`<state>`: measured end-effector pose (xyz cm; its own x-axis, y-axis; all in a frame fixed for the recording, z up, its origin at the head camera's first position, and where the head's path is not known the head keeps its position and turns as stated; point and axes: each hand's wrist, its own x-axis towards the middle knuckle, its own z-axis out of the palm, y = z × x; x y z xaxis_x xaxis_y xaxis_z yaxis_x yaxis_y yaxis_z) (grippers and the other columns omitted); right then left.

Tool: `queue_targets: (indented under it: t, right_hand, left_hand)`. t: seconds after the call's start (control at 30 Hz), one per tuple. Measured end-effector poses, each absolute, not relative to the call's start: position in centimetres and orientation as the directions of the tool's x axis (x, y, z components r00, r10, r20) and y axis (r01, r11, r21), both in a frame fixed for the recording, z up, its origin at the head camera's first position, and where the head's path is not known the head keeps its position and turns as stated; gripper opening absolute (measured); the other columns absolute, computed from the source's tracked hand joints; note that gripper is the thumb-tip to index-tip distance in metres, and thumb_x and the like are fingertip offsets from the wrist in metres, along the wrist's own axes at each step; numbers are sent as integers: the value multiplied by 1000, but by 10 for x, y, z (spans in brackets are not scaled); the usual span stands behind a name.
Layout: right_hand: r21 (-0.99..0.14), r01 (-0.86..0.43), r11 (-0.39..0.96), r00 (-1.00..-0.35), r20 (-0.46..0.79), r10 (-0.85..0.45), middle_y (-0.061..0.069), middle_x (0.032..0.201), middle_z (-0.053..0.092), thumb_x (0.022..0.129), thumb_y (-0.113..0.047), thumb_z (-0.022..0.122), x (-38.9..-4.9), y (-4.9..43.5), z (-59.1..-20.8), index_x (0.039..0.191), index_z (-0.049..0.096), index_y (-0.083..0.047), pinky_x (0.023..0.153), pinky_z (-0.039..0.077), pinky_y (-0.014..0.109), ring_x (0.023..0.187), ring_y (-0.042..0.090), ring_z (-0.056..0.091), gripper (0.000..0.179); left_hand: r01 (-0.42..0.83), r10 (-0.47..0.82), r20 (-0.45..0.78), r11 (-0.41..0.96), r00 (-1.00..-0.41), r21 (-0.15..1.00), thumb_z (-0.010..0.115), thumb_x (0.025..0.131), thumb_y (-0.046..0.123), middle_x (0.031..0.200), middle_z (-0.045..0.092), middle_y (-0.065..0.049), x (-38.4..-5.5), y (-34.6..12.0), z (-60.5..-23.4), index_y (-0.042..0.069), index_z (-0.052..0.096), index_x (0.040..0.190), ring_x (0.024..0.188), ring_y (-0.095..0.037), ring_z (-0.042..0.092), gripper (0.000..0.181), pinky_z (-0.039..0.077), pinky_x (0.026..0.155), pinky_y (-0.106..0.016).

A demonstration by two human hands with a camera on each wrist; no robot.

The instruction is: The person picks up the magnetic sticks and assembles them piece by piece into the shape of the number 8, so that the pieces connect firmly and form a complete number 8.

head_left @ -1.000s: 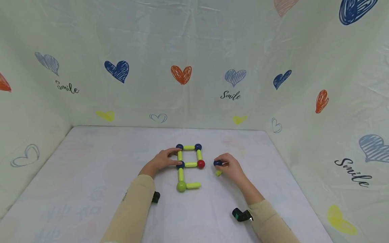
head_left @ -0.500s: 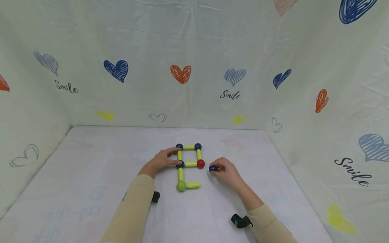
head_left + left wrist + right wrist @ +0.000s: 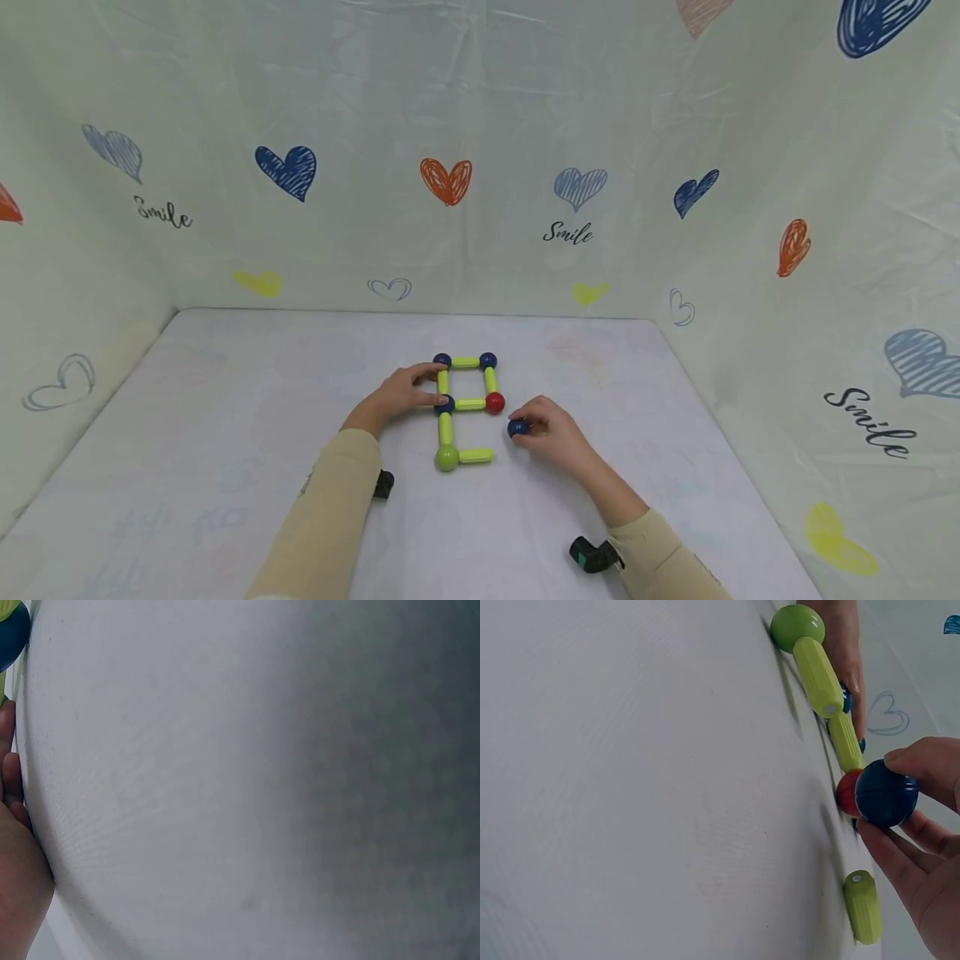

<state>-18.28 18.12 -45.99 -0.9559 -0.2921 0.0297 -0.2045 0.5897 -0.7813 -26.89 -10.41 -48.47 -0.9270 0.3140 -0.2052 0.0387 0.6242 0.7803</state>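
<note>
A flat frame of magnetic sticks and balls lies mid-table: yellow-green sticks (image 3: 470, 405) form a square with blue balls (image 3: 488, 360) at three corners and a red ball (image 3: 495, 403) at the near right one. A stick runs from the square toward the person to a green ball (image 3: 446, 457), from which another stick (image 3: 476, 456) points right. My left hand (image 3: 393, 398) holds the square's left side, forefinger at the far blue ball, thumb at the near one. Right of the frame, my right hand (image 3: 558, 433) pinches a loose blue ball (image 3: 885, 793) between thumb and fingers.
A separate yellow-green stick (image 3: 862, 907) shows beside the right fingers in the right wrist view; the hand hides it from the head view. Behind the white-covered table (image 3: 300, 350) hangs a heart-printed sheet (image 3: 510, 108). A black wrist camera (image 3: 592, 554) sits by the right sleeve.
My right hand has moved left and toward the person with the blue ball, now lower than the red ball. The stick seen under that hand is now covered. My left hand stays put.
</note>
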Motion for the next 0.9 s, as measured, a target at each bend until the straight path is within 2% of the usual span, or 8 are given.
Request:
queue_targets:
  t: [0.4, 0.9]
  right_hand:
    - [-764, -262, 590, -922, 17, -387, 0, 102, 56, 80, 0, 77, -179, 177, -463, 105, 71, -6, 83, 54, 27, 96, 18, 57, 27]
    - [-752, -244, 613, -903, -53, -425, 0, 99, 52, 81, -3, 76, -174, 174, -462, 107, 71, -4, 80, 53, 26, 94, 17, 56, 26]
  left_hand:
    - [29, 309, -215, 628, -927, 778, 80, 82, 35, 130, 56, -8, -269, -103, -484, 21, 53, 141, 131, -32, 41, 67, 29, 111, -53]
    - [24, 304, -218, 629, -927, 777, 80, 82, 35, 130, 56, -8, -270, -103, -484, 21, 53, 141, 130, -32, 42, 66, 30, 110, -55]
